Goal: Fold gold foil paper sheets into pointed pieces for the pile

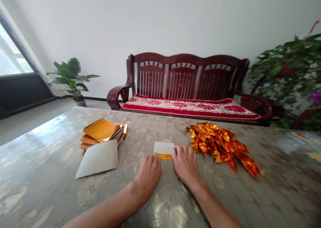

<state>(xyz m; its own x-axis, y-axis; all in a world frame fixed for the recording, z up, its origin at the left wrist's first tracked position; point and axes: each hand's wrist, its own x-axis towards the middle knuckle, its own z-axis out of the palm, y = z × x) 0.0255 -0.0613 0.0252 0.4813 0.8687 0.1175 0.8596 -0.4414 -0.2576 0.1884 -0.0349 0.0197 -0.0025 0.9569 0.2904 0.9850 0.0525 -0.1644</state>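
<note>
Paper sheet (164, 148): lay between the hands on the table (47, 164), white side up, a gold strip showing along its near edge.
Left hand (147, 177): stood open and low, fingertips at the sheet's left edge, gripping nothing, apparently steadying it.
Right hand (187, 164): stood open, fingers resting on the sheet's right end, pinning it flat rather than pinching it.
Gold squares (101, 131): sat stacked to the left within reach, a white card (98, 158) just beside them.
Folded gold pieces (218, 146): lay heaped to the right, apart from the stack.
</note>
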